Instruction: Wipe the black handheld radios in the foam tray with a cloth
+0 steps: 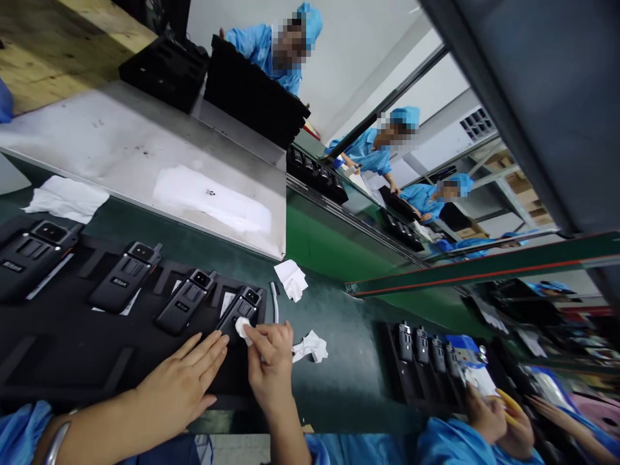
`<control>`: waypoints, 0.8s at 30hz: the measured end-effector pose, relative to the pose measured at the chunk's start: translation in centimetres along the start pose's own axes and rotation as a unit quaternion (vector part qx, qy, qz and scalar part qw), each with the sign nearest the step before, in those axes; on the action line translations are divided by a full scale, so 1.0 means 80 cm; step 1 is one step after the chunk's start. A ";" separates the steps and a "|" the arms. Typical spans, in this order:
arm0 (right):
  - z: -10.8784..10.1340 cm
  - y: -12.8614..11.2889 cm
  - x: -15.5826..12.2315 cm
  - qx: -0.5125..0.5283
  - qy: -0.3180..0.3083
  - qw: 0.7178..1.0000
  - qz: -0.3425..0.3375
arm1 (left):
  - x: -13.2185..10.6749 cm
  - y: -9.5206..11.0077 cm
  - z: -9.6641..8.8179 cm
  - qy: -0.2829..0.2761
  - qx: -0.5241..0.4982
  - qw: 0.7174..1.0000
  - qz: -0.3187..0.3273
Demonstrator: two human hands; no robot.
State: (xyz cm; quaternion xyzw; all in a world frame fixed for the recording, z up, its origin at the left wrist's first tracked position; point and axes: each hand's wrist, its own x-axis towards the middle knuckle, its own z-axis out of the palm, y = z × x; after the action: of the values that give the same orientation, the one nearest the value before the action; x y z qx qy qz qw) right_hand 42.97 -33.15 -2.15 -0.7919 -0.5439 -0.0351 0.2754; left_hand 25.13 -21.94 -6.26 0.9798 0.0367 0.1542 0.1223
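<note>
Several black two-way radios lie face down in a black foam tray (48, 342), some with a label reading Riton. The rightmost radio (243, 305) sits under my hands. My left hand (181, 378) rests flat with its fingers stretched out, the tips at the lower left side of that radio. My right hand (272, 355) pinches a small wad of white tissue (241, 327) between thumb and fingers, pressed against the radio's lower part. A thin brush (276, 303) lies just right of the tray. White papers show beneath some radios.
Crumpled tissues (291, 280) lie on the green bench (339, 329). A white cloth (68, 199) is behind the tray, before a raised metal-edged platform (130, 148). At right, a co-worker's hands (494, 413) hold something with yellow handles near another radio tray (404, 386). Other people work beyond.
</note>
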 end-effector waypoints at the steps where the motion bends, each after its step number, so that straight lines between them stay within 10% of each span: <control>1: 0.007 -0.006 0.001 -0.005 0.005 1.000 0.003 | -0.004 -0.001 -0.002 0.002 -0.001 1.000 -0.004; 24: 0.036 -0.028 -0.004 -0.074 0.035 0.997 0.005 | -0.013 -0.006 -0.002 -0.053 -0.063 0.996 -0.018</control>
State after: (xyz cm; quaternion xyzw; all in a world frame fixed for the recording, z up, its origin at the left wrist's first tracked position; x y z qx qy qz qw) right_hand 40.15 -31.48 -3.85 -0.8112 -0.5256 -0.1021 0.2349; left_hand 24.11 -21.53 -6.57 0.9761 0.0376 0.1021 0.1882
